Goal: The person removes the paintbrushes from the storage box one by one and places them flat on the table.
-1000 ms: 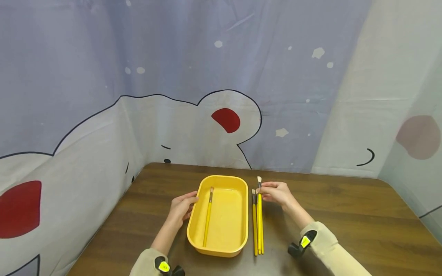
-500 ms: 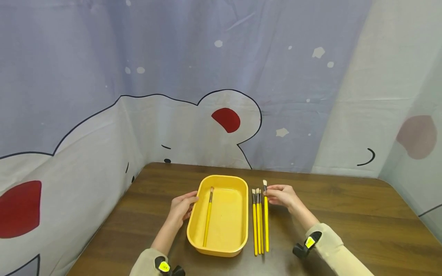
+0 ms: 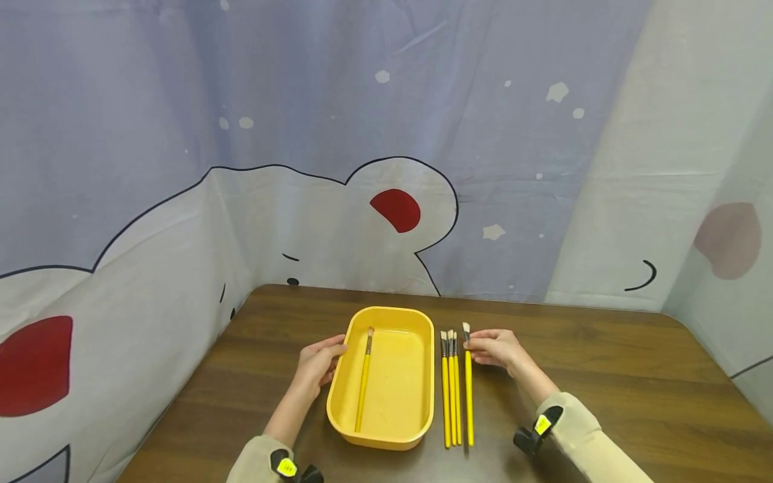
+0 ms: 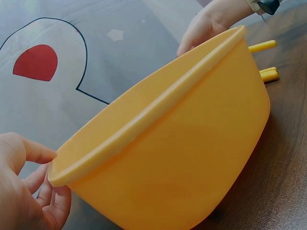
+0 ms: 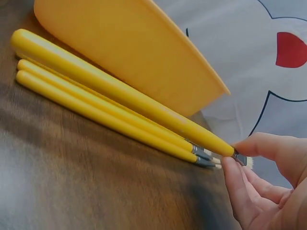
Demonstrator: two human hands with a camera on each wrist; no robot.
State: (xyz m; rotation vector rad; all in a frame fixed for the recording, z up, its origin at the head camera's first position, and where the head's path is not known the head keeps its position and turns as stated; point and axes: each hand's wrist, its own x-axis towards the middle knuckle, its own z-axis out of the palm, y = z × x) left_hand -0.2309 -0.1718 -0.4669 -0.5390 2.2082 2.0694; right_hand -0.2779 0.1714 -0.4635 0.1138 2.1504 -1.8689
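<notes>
My left hand (image 3: 315,365) pinches the left rim of a yellow plastic tub (image 3: 403,382), thumb over the edge and fingers below it, as the left wrist view shows. Inside the tub, toward its left wall, lies one yellow-handled paintbrush (image 3: 363,392). To the right of the tub, my right hand (image 3: 496,350) pinches another paintbrush (image 3: 469,402) between thumb and fingers near its ferrule, bristles pointing away from me. In the right wrist view, this brush's yellow handle (image 5: 124,93) passes above the other handles. Three more paintbrushes (image 3: 453,409) lie side by side between it and the tub.
Everything stands on a brown wooden table (image 3: 610,382). Behind and at the sides hangs a printed cloth (image 3: 513,168) with white bear shapes, meeting the table's far edge. Each wrist carries a black strapped camera (image 3: 531,433).
My right hand has carried its paintbrush to the right, off the other brushes, and then lowered it slightly toward me. The left hand and the tub have stayed where they were.
</notes>
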